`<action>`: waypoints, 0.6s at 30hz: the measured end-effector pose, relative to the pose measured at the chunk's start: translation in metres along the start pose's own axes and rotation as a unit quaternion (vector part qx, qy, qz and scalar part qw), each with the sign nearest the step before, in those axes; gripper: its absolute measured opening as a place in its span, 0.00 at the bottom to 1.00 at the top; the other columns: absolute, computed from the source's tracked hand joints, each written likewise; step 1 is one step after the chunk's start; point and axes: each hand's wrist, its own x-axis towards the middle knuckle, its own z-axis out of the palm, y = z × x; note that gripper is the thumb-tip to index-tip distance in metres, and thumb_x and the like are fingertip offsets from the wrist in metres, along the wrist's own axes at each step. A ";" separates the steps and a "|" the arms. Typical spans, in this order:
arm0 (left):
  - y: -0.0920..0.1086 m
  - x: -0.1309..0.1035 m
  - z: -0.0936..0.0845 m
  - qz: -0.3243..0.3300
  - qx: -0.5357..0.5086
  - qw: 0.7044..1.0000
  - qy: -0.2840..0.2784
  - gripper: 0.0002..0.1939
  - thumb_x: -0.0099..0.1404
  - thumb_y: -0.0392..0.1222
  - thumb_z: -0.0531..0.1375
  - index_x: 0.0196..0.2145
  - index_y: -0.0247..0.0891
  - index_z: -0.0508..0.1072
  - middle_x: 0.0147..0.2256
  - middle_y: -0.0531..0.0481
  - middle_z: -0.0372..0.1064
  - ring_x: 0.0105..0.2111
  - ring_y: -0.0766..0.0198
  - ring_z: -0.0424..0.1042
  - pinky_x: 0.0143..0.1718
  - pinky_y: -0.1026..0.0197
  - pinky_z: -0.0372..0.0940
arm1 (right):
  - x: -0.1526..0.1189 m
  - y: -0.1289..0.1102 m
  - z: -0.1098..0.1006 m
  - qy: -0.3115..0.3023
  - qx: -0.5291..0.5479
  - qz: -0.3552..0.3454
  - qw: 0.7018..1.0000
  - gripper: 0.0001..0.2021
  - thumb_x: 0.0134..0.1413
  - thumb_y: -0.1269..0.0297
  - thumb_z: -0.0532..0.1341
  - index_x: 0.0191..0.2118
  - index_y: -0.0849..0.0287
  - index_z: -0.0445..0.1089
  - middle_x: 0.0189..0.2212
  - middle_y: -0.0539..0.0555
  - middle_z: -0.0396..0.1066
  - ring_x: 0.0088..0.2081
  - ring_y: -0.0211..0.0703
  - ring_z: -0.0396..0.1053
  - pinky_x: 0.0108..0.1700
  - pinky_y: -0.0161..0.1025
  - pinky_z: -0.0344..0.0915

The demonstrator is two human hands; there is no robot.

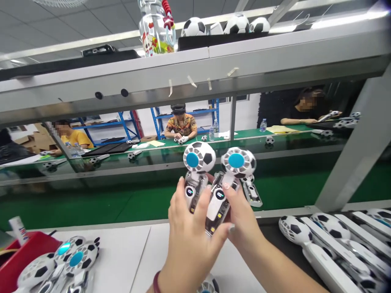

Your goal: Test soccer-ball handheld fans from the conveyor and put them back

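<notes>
In front of me are two handheld fans with soccer-ball heads and clear bodies, held up side by side. Fingers of my left hand [187, 236] wrap the left fan [200, 158], with one finger between the two bodies and the thumb by the lower end of the other. My right hand [244, 217] grips the right fan [238, 161], its thumb pressed near the neck. Both fans have a blue hub and a lit round display. Beyond them another fan [253, 194] lies on the green belt, and part of a fan [209, 285] shows below my hands.
Several fans [76, 260] lie at left beside a red bin [29, 252]. A black tray [275, 232] at right holds several more. A shelf [195, 61] crosses overhead, carrying a bottle [155, 30] and ball heads. Across the green belt [137, 199], co-workers sit.
</notes>
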 end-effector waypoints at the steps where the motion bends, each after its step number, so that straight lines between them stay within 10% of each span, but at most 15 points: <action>1: -0.003 -0.002 -0.001 0.017 -0.039 0.999 -0.005 0.29 0.55 0.49 0.61 0.55 0.55 0.60 0.61 0.47 0.42 0.58 0.39 0.46 0.54 0.37 0.47 | 0.001 -0.002 -0.001 -0.008 0.000 -0.003 1.000 0.27 0.48 0.52 0.61 0.53 0.47 0.55 0.49 0.53 0.67 0.44 0.49 0.70 0.43 0.46 0.69; 9: -0.029 0.014 0.000 -0.142 -0.344 0.928 0.006 0.38 0.56 0.44 0.61 0.58 0.47 0.45 0.51 0.43 0.60 0.45 0.55 0.68 0.43 0.56 0.66 | 0.008 0.007 -0.008 -0.030 -0.017 0.024 0.999 0.23 0.46 0.54 0.63 0.49 0.50 0.61 0.39 0.50 0.72 0.38 0.44 0.72 0.36 0.37 0.69; 13: -0.038 0.028 -0.003 -0.192 -0.344 0.919 0.015 0.53 0.50 0.42 0.66 0.61 0.51 0.34 0.49 0.46 0.62 0.45 0.57 0.68 0.45 0.57 0.65 | 0.020 0.019 -0.020 -0.037 0.001 0.081 0.996 0.21 0.46 0.48 0.62 0.43 0.57 0.65 0.36 0.52 0.73 0.37 0.45 0.72 0.38 0.37 0.68; 18: -0.061 0.034 0.002 -0.286 -0.269 0.919 0.021 0.49 0.47 0.44 0.67 0.61 0.47 0.45 0.47 0.47 0.65 0.44 0.55 0.68 0.49 0.55 0.60 | 0.041 0.038 -0.050 -0.051 -0.104 0.106 0.988 0.23 0.39 0.46 0.65 0.36 0.60 0.65 0.25 0.52 0.72 0.29 0.45 0.73 0.32 0.37 0.66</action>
